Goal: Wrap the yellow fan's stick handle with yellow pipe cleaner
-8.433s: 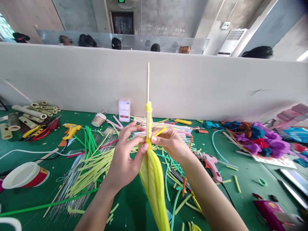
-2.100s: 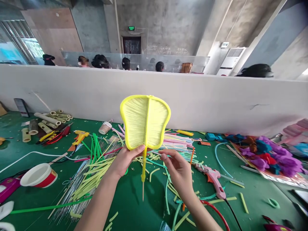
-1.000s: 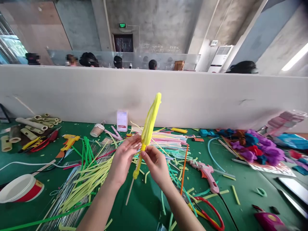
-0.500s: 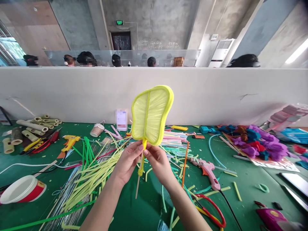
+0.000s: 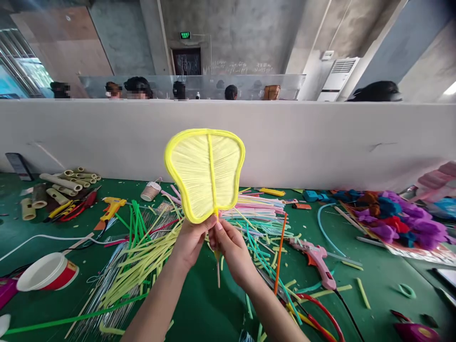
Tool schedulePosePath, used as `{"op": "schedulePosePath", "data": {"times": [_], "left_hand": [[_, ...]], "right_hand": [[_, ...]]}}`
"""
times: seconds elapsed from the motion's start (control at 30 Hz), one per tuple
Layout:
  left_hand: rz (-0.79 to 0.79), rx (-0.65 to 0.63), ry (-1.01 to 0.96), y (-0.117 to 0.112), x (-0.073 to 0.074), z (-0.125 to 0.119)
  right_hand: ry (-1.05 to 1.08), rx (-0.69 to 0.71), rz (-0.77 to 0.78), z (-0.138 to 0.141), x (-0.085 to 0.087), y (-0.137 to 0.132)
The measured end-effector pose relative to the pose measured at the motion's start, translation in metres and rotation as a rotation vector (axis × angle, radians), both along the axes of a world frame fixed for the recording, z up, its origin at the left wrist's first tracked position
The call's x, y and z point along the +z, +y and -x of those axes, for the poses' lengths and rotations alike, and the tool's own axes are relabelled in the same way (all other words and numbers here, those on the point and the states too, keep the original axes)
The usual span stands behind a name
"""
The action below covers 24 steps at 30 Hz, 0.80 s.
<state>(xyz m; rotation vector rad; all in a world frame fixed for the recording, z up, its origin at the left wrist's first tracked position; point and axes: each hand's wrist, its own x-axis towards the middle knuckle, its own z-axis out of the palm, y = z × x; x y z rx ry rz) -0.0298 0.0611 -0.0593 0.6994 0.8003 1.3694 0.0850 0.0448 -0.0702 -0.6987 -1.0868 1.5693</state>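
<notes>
I hold a small yellow fan upright in front of me, its flat face toward the camera. It has pale yellow mesh, a fuzzy yellow rim and a thin wooden stick hanging below. My left hand and my right hand both pinch the stick right under the fan head, fingers closed and touching each other. The stick's lower end pokes out beneath my fingers over the green table.
Piles of coloured pipe cleaners cover the table. A pink glue gun lies to the right, a yellow glue gun and bamboo tubes to the left, a paper bowl near left. Purple craft flowers lie at right. A white partition stands behind.
The fan has turned from edge-on to face the camera fully and shifted slightly left. Both hands have closed in tighter on the stick just under the fan head.
</notes>
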Motion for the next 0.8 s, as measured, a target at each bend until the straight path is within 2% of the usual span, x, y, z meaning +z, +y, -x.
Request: {"op": "schedulePosePath", "data": {"times": [0.2,0.53,0.8], "left_hand": [[-0.040,-0.038,-0.065,-0.001,0.007,-0.003],[0.000,-0.046,-0.117,-0.006,-0.001,-0.002],[-0.019,-0.124,-0.120,-0.008,0.005,-0.002]], "right_hand": [[-0.035,-0.046,-0.069,0.003,0.001,-0.005],[-0.043,-0.048,-0.086,0.007,0.008,-0.011],[0.013,-0.054,-0.062,0.004,0.012,-0.013]]}}
